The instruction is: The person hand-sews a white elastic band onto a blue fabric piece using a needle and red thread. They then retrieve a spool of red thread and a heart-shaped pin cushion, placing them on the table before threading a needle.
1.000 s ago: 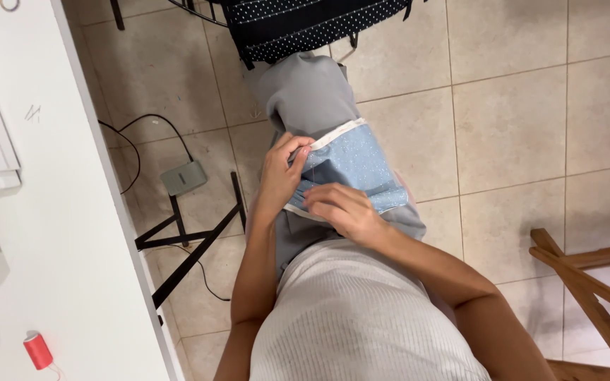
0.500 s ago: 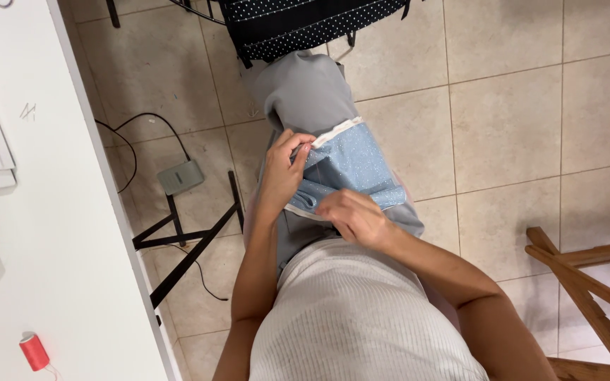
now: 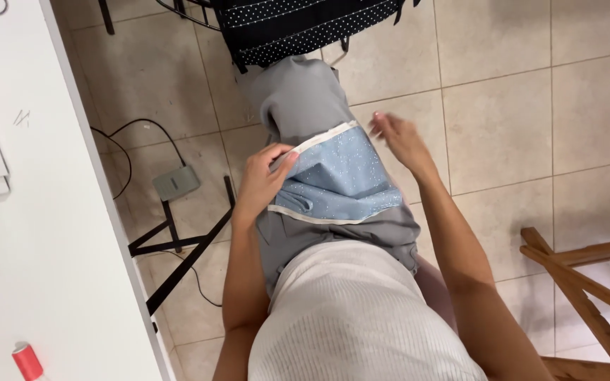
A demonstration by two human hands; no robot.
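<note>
Light-blue dotted fabric piece with white edging (image 3: 340,182) lies on the grey-trousered lap. Left hand (image 3: 262,180) pinches its upper left edge; right hand (image 3: 398,141) hovers open, fingers spread, beside its right corner. Red thread spool (image 3: 27,360) on white bench (image 3: 44,268); grey foot pedal (image 3: 176,182) on tiled floor (image 3: 517,127).

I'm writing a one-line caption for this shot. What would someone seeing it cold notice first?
First, the light blue speckled fabric with white edging lying on the person's grey-trousered lap, mid-frame. The left hand pinches its left edge, while the right hand hangs open just off its upper right corner, blurred. Next, the white table along the left with a red thread spool at its bottom edge.
</note>
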